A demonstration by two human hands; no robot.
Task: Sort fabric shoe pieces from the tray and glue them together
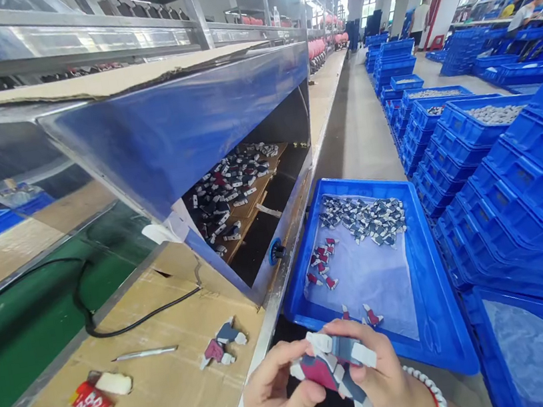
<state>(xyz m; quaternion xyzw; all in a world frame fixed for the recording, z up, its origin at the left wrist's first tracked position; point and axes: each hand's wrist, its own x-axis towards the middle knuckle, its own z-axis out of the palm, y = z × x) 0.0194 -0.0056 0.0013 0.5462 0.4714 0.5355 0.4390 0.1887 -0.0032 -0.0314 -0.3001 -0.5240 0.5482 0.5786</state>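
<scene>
My left hand pinches a maroon, grey and white moulded piece between thumb and fingers. Close against it, my right hand, with a white beaded bracelet at the wrist, is closed on grey-and-white moulded pieces. The pieces overlap, so I cannot tell whether they are joined. Both hands are in front of the bench edge, near the blue tray. In that tray lie a heap of grey-and-white pieces and several maroon-and-white ones. A few similar pieces rest on the cardboard-covered bench.
A metal housing with an open mouth holds many more pieces. On the bench lie a slim pen-like tool, a red wrapper and a black cable. Stacked blue crates line the right side.
</scene>
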